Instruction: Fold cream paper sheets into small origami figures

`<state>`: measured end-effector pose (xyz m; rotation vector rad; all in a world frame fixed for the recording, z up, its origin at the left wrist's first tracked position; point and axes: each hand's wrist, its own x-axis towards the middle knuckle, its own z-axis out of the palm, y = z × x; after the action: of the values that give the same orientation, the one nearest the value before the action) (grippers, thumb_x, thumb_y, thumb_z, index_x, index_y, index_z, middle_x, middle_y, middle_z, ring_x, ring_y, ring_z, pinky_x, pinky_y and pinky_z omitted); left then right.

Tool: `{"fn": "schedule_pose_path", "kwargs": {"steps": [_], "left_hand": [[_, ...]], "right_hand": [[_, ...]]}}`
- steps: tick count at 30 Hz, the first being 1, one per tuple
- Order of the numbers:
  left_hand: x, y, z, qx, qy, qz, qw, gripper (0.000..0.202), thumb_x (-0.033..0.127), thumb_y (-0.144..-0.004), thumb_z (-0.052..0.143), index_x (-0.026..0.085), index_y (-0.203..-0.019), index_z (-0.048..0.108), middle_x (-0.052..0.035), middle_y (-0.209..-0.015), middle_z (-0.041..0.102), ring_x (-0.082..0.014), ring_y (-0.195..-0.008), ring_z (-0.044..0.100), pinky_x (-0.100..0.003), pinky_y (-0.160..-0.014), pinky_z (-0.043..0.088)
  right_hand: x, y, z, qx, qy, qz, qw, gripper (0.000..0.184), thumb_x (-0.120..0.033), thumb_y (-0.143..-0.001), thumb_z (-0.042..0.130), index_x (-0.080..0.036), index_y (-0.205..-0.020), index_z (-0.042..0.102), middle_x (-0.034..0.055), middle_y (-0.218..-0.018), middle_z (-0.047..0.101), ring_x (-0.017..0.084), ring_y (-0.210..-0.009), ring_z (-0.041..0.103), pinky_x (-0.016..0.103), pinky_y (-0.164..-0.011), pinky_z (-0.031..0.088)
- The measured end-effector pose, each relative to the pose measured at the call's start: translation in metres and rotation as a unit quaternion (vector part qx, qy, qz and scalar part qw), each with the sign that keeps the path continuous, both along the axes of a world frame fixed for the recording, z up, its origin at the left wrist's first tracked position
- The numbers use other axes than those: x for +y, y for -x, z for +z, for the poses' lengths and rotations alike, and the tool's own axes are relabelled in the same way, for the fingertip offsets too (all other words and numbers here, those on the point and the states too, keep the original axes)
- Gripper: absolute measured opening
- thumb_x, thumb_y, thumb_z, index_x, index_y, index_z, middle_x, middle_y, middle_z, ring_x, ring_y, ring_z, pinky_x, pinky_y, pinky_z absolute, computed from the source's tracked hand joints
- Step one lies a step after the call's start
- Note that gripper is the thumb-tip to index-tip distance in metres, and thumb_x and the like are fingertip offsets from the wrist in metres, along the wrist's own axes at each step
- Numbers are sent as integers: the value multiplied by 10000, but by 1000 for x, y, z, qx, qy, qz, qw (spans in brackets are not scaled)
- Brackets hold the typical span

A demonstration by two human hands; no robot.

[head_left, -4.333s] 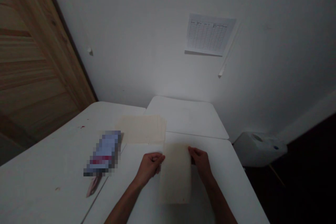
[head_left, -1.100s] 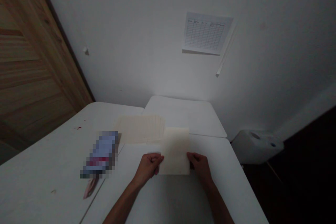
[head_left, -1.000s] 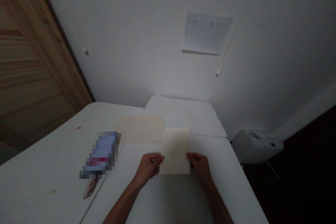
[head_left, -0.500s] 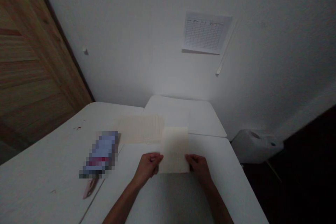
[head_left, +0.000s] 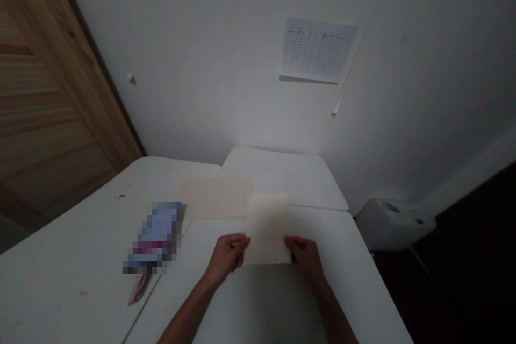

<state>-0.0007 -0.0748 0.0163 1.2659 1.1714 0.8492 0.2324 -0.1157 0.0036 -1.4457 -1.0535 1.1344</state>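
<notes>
Held out over the white table is a cream-coloured rectangular sheet (head_left: 268, 223), thin and plain, which looks like paper. My left hand (head_left: 229, 255) pinches its left edge between thumb and fingers. On the opposite edge, my right hand (head_left: 303, 252) has a similar pinch. Just beyond and to the left lies a spread of overlapping cream sheets (head_left: 213, 199), flat on the tabletop. The held sheet's upper left side comes close to that spread.
Left of my hands, a blurred-out blue and red object (head_left: 155, 234) rests with a pinkish piece (head_left: 139, 287) below it. White tables (head_left: 64, 242) meet at seams. A printed form (head_left: 316, 51) hangs on the wall. A white plastic container (head_left: 395, 226) stands beyond the right edge.
Both hands keep their grip and place. The sheet's top and bottom edges sit very slightly higher in view.
</notes>
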Motion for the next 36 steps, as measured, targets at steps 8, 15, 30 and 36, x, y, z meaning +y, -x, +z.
{"fn": "schedule_pose_path", "kwargs": {"steps": [8,15,30,36], "left_hand": [[1,0,1,15,-5,15,1000,486,626,-715,620,140,-692,627,45,-360,462,-65,-303,310,-189,-343,188],[0,0,-2,13,8,25,1000,507,618,-691,643,125,-807,657,44,-386,485,-76,-306,339,-186,-324,216],[1,2,-7,10,15,21,1000,506,635,-691,633,133,-754,631,31,-401,503,-73,-307,352,-183,-322,218],[0,0,-6,16,15,9,1000,505,642,-693,618,137,-716,609,37,-388,486,-72,-305,341,-190,-329,214]], "right_hand": [[-3,-1,2,-10,25,2,1000,553,-631,-669,689,-98,-803,749,96,-706,711,195,-588,629,273,-544,471],[-3,1,-1,-30,-3,-21,999,518,-611,-709,667,-108,-802,750,109,-750,727,213,-653,658,277,-583,487],[-6,5,5,29,57,-18,998,626,-683,-593,712,-110,-844,729,90,-752,717,198,-559,672,282,-539,551],[-9,5,6,9,51,-18,998,601,-688,-609,698,-113,-781,719,100,-735,717,204,-559,673,281,-524,540]]}}
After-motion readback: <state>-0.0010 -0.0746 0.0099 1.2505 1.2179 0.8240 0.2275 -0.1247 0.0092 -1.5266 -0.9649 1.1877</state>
